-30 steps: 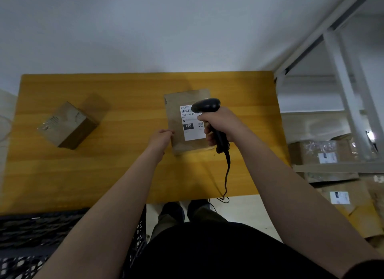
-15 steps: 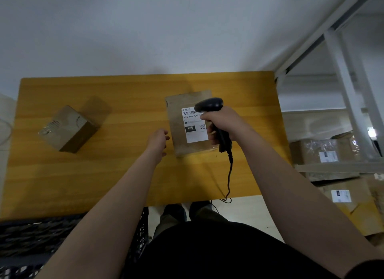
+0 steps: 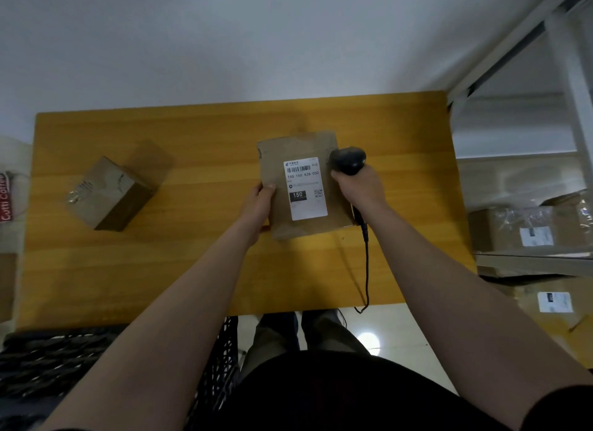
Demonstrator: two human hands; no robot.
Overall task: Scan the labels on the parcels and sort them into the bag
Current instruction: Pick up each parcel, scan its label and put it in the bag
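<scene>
A flat brown parcel (image 3: 279,161) with a white barcode label (image 3: 305,188) lies on the wooden table (image 3: 192,263), right of centre. My left hand (image 3: 260,203) grips its left edge, thumb on top. Gripped in my right hand (image 3: 361,188) is a black handheld scanner (image 3: 348,159), just right of the label, with its cable (image 3: 366,263) trailing off the front edge. A second parcel, a small brown box (image 3: 107,191), stands on the left side of the table.
A black mesh crate (image 3: 48,366) sits below the table's front left edge. A metal shelf (image 3: 574,87) at the right holds labelled cardboard boxes (image 3: 526,231). A white bag with red lettering (image 3: 6,199) shows at the far left edge.
My left hand let go of the parcel's corner, then took hold of its left edge. The scanner moved right, off the label, which now shows fully.
</scene>
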